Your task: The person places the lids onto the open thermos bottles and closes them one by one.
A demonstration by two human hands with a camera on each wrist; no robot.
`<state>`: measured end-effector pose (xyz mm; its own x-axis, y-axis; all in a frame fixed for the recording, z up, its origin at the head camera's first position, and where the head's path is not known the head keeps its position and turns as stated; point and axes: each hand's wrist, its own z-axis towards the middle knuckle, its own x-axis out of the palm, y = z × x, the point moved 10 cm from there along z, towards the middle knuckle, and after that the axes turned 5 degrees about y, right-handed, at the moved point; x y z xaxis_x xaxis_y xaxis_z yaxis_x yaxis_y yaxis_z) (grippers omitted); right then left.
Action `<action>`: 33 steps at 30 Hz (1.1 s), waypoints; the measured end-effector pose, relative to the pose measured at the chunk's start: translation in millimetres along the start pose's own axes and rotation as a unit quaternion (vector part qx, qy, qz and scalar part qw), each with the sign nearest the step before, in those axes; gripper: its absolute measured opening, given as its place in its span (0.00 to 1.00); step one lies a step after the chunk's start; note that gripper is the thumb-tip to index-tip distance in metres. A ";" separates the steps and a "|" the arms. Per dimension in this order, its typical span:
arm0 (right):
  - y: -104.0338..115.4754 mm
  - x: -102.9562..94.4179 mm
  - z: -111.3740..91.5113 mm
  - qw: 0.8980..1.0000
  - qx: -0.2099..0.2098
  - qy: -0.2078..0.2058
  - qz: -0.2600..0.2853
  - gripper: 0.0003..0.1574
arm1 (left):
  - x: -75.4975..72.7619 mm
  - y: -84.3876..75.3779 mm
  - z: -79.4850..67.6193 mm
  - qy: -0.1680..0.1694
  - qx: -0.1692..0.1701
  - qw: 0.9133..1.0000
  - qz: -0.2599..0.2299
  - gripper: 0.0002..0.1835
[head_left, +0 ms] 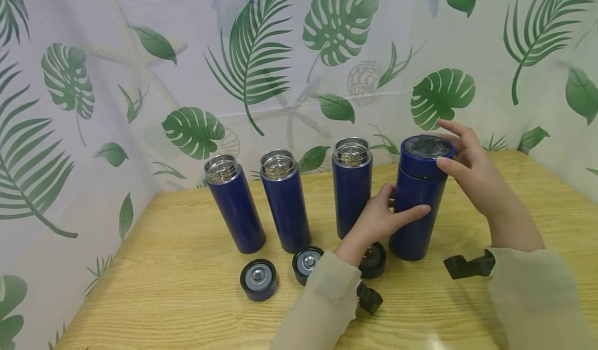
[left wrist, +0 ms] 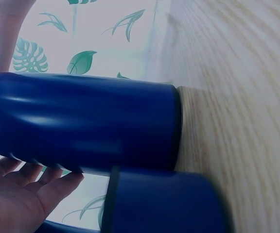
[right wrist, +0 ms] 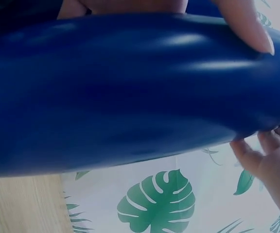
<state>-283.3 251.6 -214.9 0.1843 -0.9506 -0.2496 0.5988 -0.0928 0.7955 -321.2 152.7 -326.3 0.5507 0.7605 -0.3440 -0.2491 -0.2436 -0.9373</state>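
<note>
A dark blue thermos bottle (head_left: pixel 416 215) stands upright at the right of the row, with its blue lid (head_left: pixel 427 148) on top. My left hand (head_left: pixel 380 215) holds the bottle's body, thumb across the front and fingers at its left side. In the left wrist view the left hand's fingers (left wrist: pixel 60 189) touch the bottle's side. At the top, my right hand (head_left: pixel 472 165) grips the lid, thumb on the near edge and other fingers behind. In the right wrist view the blue body fills much of the picture, with the right hand's fingers (right wrist: pixel 249 155) against its lower edge.
Three blue bottles without lids stand to the left: one far left (head_left: pixel 235 210), a second bottle (head_left: pixel 286 210) and a third bottle (head_left: pixel 351 189). Before them lie three upturned lids: left (head_left: pixel 258 277), middle (head_left: pixel 308 261), right (head_left: pixel 374 259), on a wooden table (head_left: pixel 177 287). Leaf-patterned cloth (head_left: pixel 280 54) hangs behind.
</note>
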 end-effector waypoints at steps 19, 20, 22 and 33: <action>2.9 -3.1 1.6 0.999 0.004 -0.045 -0.017 0.42 | 1.0 1.0 0.7 0.004 0.000 1.000 0.001 0.29; 2.2 -3.1 1.8 0.999 0.006 -0.045 -0.020 0.42 | 0.9 1.0 0.7 0.004 0.000 1.000 0.001 0.29; 2.5 -2.7 1.9 0.999 0.001 -0.041 -0.025 0.41 | 0.8 1.1 0.6 0.004 -0.002 1.000 0.001 0.29; 7.6 5.5 0.5 0.996 -0.055 0.031 0.069 0.37 | 0.9 1.2 0.3 0.003 -0.002 1.000 0.001 0.30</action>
<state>-278.2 245.4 -209.9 0.3171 -0.9315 -0.1780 0.6454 0.0744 0.7602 -321.3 153.2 -327.8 0.5550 0.7560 -0.3471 -0.2469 -0.2488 -0.9366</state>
